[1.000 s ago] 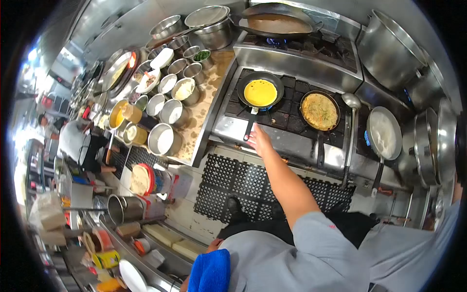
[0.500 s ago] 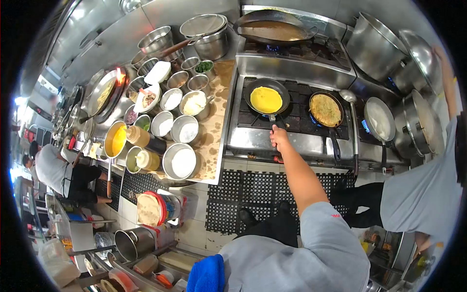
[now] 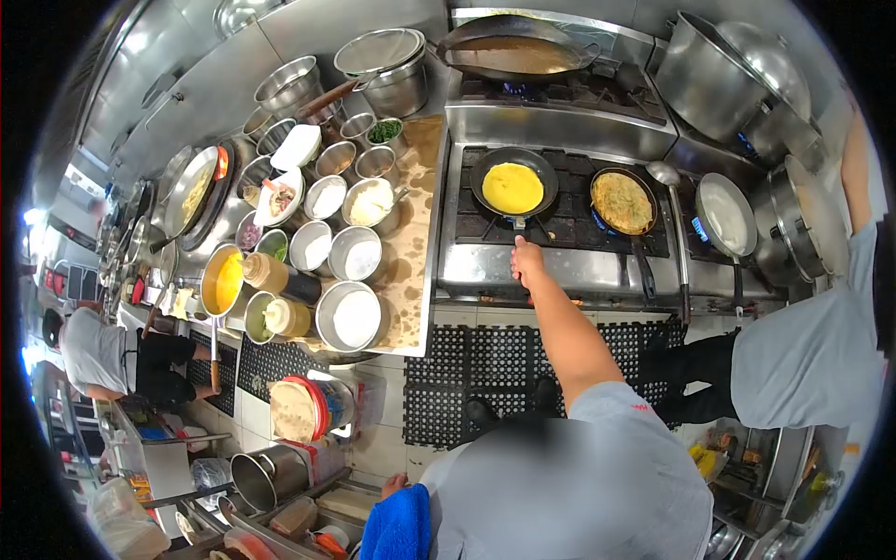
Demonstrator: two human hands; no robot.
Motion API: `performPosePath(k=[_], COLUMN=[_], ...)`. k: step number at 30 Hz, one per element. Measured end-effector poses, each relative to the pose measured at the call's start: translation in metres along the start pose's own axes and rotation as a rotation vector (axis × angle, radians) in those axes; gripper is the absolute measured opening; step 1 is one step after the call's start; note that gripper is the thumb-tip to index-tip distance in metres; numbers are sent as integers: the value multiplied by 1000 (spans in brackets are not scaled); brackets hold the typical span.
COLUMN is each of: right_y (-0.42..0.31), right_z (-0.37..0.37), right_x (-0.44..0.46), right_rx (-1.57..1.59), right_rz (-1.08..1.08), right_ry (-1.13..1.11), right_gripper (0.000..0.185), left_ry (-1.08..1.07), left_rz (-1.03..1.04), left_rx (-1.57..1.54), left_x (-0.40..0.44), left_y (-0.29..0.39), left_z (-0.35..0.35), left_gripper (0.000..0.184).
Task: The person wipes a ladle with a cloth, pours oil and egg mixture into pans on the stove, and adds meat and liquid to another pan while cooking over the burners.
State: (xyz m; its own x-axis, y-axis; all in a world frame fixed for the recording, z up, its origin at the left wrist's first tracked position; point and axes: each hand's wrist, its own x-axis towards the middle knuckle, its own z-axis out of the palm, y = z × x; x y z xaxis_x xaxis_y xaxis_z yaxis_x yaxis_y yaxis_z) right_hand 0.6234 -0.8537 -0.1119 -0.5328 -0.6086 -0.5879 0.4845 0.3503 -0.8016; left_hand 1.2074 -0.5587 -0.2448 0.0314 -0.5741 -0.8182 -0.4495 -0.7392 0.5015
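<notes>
My right hand (image 3: 528,262) is closed around the handle of a black frying pan (image 3: 474,180) on a front burner. A round yellow egg layer (image 3: 512,188) lies in that pan. To its right, a second pan holds a browned omelette (image 3: 623,202) with its handle (image 3: 644,268) pointing toward me. Beside a blue towel (image 3: 397,523) at my waist, only a small part of my left hand (image 3: 394,485) shows; its grip is hidden.
Metal containers (image 3: 347,315), squeeze bottles (image 3: 266,273) and a pot of yellow liquid (image 3: 224,280) crowd the left counter. A ladle (image 3: 664,174) and white-filled pan (image 3: 725,217) are at right. One co-worker (image 3: 803,345) stands right, another (image 3: 93,345) far left. A wok (image 3: 518,51) sits behind.
My right hand has gone from an open reach beside the handle to a closed grip on it. The yellow layer has shifted and wrinkled in the pan. The view has turned, showing more of the right co-worker.
</notes>
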Motion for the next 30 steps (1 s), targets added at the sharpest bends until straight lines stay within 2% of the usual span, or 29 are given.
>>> performPosePath(k=[3,5,7,15,22,27,28,30], right_y=[-4,0,8,9,0,-1,3,8], right_z=[-19,-17,-7,-5,-12,-15,-4,-4], right_x=[5,12,12,17,5,11,10,8], right_rx=[-112,-69,-82,-71,-93,-68,-38,-52], right_rz=[40,65,-65,-62,28,22,-1,-11], right_ry=[-46,-17,3,68,15,1,109,61], right_gripper=[37,38,39,40,39,38,38,38], left_ry=[8,5,5,22,18,12,10,9], left_rz=[-11,-19,-23,-34,-28,-23,-25,-31], left_rx=[59,78,95,71,50,87,94,109], left_x=[-13,-18,-20,-28,-30,-30,-32,-33], left_y=[3,1,1,10,19,14,12,9], left_z=[-2,3,3,1,3,-2,-2,-3], left_gripper=[35,35,35,34,34,34,34,34])
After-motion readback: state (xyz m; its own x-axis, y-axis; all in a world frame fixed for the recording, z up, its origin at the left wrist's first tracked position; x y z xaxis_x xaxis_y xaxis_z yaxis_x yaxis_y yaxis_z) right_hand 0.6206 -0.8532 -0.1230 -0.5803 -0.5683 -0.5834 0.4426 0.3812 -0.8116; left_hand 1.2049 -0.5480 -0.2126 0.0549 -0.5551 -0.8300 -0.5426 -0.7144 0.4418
